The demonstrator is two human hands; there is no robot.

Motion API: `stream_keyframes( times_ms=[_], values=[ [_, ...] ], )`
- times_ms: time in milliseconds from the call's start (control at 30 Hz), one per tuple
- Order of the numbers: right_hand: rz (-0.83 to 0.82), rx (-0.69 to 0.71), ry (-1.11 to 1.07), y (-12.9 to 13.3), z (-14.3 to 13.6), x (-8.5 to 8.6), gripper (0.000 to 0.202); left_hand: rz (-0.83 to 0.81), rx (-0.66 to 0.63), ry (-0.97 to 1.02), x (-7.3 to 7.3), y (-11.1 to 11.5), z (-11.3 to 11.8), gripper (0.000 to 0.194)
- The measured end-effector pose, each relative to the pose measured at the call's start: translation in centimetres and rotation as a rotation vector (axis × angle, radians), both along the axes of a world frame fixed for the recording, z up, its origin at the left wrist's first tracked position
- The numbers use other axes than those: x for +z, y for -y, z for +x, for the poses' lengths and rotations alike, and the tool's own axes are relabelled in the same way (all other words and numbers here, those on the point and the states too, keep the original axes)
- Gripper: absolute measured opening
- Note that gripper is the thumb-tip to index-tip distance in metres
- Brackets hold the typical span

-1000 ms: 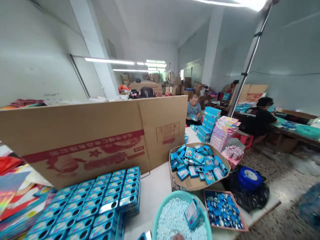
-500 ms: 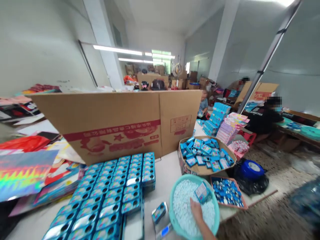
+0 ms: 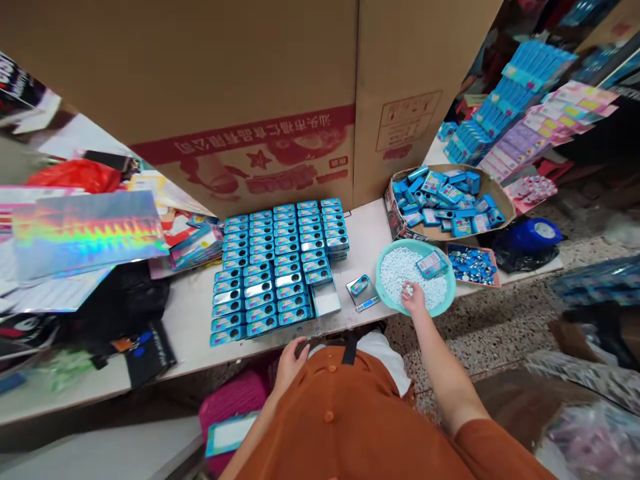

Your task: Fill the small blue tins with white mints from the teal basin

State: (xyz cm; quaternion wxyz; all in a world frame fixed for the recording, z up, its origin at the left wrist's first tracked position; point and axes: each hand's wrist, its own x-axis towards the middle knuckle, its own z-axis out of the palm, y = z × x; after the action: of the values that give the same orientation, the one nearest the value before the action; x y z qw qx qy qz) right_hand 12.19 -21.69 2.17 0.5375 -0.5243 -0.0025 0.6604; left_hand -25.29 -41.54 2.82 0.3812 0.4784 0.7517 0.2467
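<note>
A: Hands first.

B: The right hand (image 3: 414, 297) is inside the turquoise basin (image 3: 381, 291), fingers curled and pinching a few pale pellets (image 3: 397, 265). The left hand (image 3: 292, 361) is loosely open, thumb apart from the fingers, just off the worktop's front edge, to the left of the basin.

A: Contents of the basin?

B: Pale pellets, with one blue carton (image 3: 431, 264) lying on them towards the right rim.

A: Immediately around it?

B: Just left of the basin, a small scale (image 3: 367, 304) with a lit blue display bears a blue tin (image 3: 359, 285). Further left stand close rows of blue tins (image 3: 260, 280), each showing a dark round spot, beside an open tray (image 3: 327, 300). Behind the basin is a cut-down cardboard box (image 3: 395, 223) of jumbled blue cartons (image 3: 451, 193). Right of it is a pink tray (image 3: 497, 275) of blue and silvery pieces (image 3: 470, 265).

A: Surface and room?

B: White worktop (image 3: 193, 333), with a shiny rainbow sheet (image 3: 90, 227) far left of the basin. A tall cardboard panel (image 3: 240, 73) with red print stands behind the tins. Beyond the basin, to the right, rise stacked blue packs (image 3: 515, 93). Speckled floor (image 3: 453, 340) shows below the basin.
</note>
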Motion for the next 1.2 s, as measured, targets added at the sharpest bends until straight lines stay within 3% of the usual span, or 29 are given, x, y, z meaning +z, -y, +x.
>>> stream_keyframes(
  times_ms=[267, 533, 633, 1000, 1200],
  values=[
    [-0.001, -0.14, -0.166, -3.4, -5.6, -0.2, 0.024, -0.117, 0.03, -0.014, -1.1, 3.2, -3.3, 0.044],
    [-0.044, -0.136, -0.051, -5.6, -10.4, 0.1, 0.042, -0.198, 0.18, 0.016, -1.4, 5.8, -3.9, 0.05],
    [-0.05, -0.131, 0.026, -5.6, -11.4, -0.3, 0.045, -0.176, 0.254, 0.039, -1.5, 6.6, -3.5, 0.053],
    [-0.002, -0.199, 0.258, -5.4, -13.4, -1.7, 0.047, -0.182, 0.335, 0.048, -1.5, 8.5, -3.8, 0.048],
    [0.022, -0.212, 0.323, -5.6, -13.9, -1.8, 0.048, -0.205, 0.32, 0.08, -1.8, 9.3, -4.4, 0.049]
  ],
)
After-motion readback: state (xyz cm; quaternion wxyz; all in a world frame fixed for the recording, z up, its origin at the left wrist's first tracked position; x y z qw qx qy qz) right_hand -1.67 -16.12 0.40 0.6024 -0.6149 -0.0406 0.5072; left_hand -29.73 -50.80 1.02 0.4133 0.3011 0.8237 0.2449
